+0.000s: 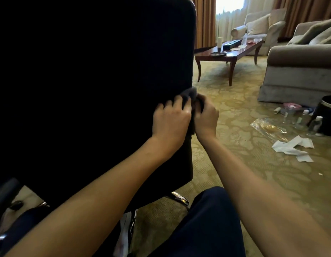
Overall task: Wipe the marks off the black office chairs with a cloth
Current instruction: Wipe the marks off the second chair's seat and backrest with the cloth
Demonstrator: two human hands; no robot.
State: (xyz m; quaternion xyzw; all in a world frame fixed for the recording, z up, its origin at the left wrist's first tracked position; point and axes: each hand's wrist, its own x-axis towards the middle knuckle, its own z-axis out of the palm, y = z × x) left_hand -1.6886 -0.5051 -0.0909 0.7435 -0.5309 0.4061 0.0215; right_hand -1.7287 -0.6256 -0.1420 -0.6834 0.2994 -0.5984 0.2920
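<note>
Dark cloth (190,97): bunched at the black office chair's (90,86) right edge, pinched between both hands.
Left hand (170,119): fingers curled onto cloth and chair back.
Right hand (205,117): fingers curled, gripping cloth.
Beyond fingers: coffee table (233,54), sofa (298,71).

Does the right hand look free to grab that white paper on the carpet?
Probably not yet: the right hand grips the dark cloth at the chair edge; the white paper lies farther right.
</note>
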